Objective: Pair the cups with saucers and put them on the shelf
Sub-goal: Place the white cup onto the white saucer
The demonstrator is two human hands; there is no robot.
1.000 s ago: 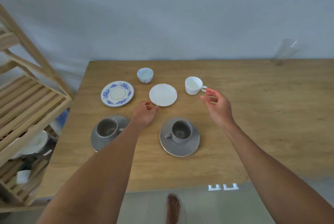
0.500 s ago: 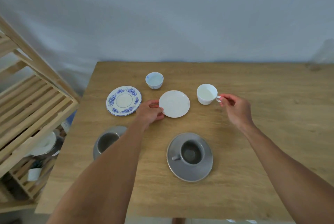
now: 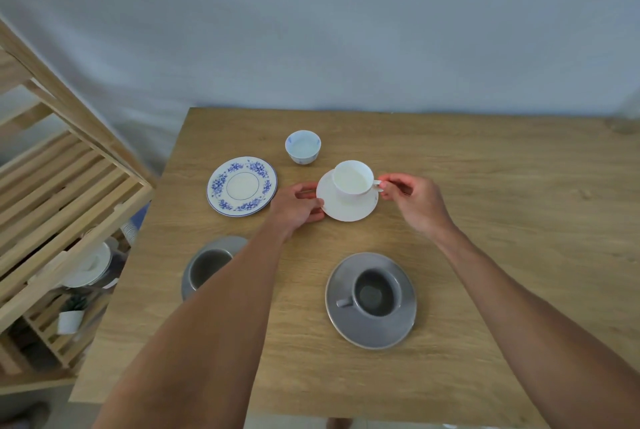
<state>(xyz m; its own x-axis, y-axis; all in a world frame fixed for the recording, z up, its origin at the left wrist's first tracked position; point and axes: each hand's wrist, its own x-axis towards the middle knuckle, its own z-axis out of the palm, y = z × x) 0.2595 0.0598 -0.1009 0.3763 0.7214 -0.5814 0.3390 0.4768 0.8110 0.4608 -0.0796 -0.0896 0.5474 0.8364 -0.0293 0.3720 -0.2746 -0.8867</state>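
My right hand (image 3: 414, 201) pinches the handle of a white cup (image 3: 352, 177), which sits over the plain white saucer (image 3: 346, 208). My left hand (image 3: 296, 205) grips that saucer's left rim. A blue-flowered saucer (image 3: 241, 185) lies to the left, with a small blue-and-white cup (image 3: 302, 146) behind it on the bare table. A grey cup (image 3: 375, 293) stands on a grey saucer (image 3: 370, 331) near me. A second grey cup on its saucer (image 3: 207, 267) is partly hidden by my left forearm.
The wooden table (image 3: 502, 220) ends at its left edge beside a slatted wooden shelf (image 3: 52, 186). Lower shelf levels hold white plates (image 3: 91, 267) and a small white pot (image 3: 70, 321). A grey wall stands behind the table.
My right hand took the white cup by its handle and carried it left onto the white saucer. My left hand closed on the saucer's rim. The camera moved closer.
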